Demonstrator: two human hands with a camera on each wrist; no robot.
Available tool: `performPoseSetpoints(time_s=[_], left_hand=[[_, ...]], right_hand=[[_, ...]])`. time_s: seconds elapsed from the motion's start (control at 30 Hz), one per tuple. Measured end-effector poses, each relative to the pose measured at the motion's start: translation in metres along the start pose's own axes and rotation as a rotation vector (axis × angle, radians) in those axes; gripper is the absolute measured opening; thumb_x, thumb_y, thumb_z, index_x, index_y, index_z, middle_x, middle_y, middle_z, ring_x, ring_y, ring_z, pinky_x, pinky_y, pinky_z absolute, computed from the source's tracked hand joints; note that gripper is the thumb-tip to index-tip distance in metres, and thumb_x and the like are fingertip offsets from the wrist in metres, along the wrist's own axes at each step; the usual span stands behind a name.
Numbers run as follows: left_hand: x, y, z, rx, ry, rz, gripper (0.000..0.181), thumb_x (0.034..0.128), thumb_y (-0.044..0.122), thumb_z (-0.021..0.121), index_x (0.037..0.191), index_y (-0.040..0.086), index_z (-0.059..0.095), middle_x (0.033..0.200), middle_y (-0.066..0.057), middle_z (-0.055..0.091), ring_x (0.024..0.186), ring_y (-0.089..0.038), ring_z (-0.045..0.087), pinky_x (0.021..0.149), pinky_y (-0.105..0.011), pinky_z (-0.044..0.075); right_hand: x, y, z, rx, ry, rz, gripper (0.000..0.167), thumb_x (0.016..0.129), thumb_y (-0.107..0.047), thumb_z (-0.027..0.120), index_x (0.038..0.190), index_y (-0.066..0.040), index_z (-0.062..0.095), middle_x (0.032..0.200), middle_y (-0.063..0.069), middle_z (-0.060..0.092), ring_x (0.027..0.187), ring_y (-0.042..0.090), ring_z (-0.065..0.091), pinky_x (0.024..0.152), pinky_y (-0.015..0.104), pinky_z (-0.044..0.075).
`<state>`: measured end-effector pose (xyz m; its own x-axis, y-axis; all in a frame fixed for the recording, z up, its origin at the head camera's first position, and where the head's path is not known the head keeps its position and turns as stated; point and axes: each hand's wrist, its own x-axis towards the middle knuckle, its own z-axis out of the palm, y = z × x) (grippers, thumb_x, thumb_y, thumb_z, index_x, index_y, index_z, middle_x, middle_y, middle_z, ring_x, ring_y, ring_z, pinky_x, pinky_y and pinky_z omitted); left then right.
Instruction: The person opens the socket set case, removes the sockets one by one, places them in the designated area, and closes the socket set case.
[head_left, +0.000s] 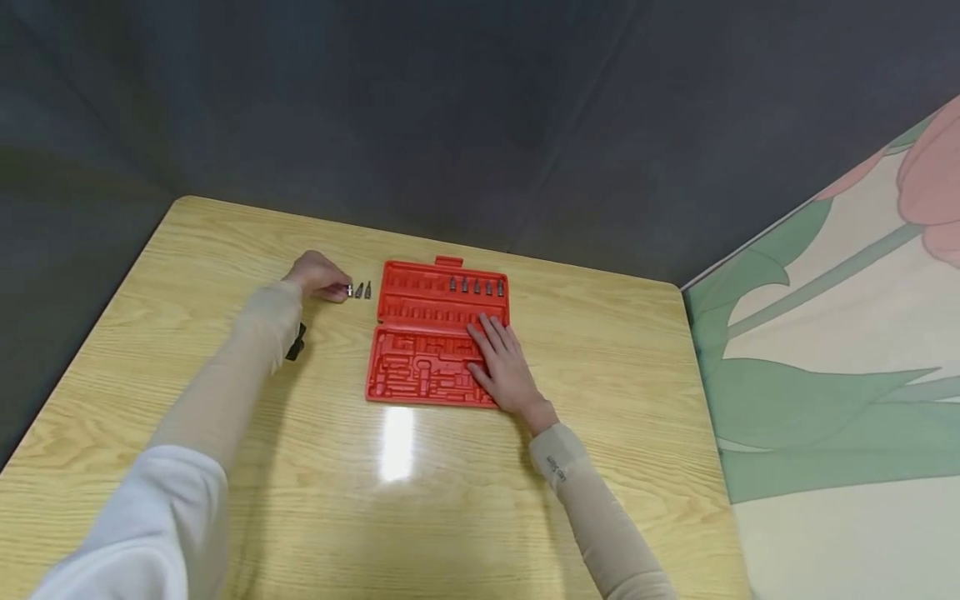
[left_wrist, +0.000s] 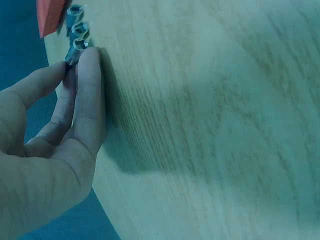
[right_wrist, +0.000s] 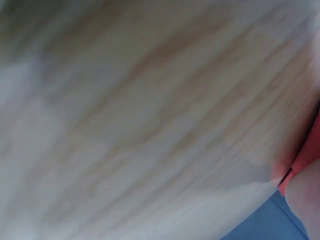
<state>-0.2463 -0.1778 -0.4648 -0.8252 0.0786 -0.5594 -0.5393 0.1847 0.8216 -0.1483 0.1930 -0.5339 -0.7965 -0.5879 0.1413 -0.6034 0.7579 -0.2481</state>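
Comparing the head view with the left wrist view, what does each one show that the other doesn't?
Only head: the right hand on the open red case, five bits in it, the flowered wall.

Only left wrist: a close-up of the three loose metal pieces' hollow ends.

Both: the left hand pinching one loose piece, the table, some red case.

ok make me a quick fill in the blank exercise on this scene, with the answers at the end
The colour of the open case on the wooden table is ____.
The person's ____ hand rests on the case.
Counting the one that the left hand pinches, ____ metal pieces are lined up beside the case.
Inside the case, the row farthest from the person holds ____ bits.

Missing words: red; right; three; five
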Motion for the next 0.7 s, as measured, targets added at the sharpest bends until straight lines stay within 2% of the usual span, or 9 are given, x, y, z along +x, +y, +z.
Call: performPoseSetpoints(time_s=[0.23, 0.43, 0.57, 0.7], left_hand=[[0.006, -0.002, 0.008, 0.122, 0.086, 0.020, 0.026, 0.0902, 0.000, 0.063, 0.110, -0.017, 0.060, 0.064, -0.007, 0.064, 0.052, -0.011, 0.063, 0.061, -0.029, 0.057], [0.007, -0.006, 0.013, 0.185, 0.150, 0.075, 0.026, 0.0874, -0.001, 0.066, 0.107, -0.018, 0.062, 0.062, -0.006, 0.063, 0.048, -0.010, 0.061, 0.055, -0.026, 0.056], [0.007, -0.008, 0.015, 0.218, 0.176, 0.108, 0.026, 0.0868, -0.001, 0.066, 0.105, -0.019, 0.063, 0.061, -0.005, 0.063, 0.048, -0.010, 0.062, 0.054, -0.026, 0.056], [0.007, -0.009, 0.015, 0.225, 0.176, 0.108, 0.027, 0.0874, -0.001, 0.066, 0.106, -0.020, 0.062, 0.061, -0.004, 0.063, 0.048, -0.009, 0.062, 0.054, -0.025, 0.056]], right_hand=[[0.002, 0.000, 0.001, 0.008, 0.014, -0.011, 0.063, 0.099, -0.032, 0.052, 0.152, -0.009, 0.028, 0.158, 0.017, 0.018, 0.145, 0.033, 0.013, 0.116, 0.051, 0.008], [0.000, 0.001, 0.003, 0.025, 0.044, -0.024, 0.063, 0.098, -0.030, 0.053, 0.152, -0.008, 0.029, 0.158, 0.017, 0.018, 0.145, 0.033, 0.013, 0.116, 0.051, 0.007], [0.000, 0.002, 0.003, 0.026, 0.041, -0.021, 0.063, 0.098, -0.031, 0.052, 0.152, -0.009, 0.028, 0.158, 0.017, 0.018, 0.145, 0.032, 0.011, 0.116, 0.049, 0.006], [0.001, 0.002, 0.004, 0.030, 0.041, -0.023, 0.064, 0.098, -0.032, 0.052, 0.152, -0.008, 0.028, 0.158, 0.017, 0.018, 0.145, 0.032, 0.012, 0.116, 0.050, 0.006]])
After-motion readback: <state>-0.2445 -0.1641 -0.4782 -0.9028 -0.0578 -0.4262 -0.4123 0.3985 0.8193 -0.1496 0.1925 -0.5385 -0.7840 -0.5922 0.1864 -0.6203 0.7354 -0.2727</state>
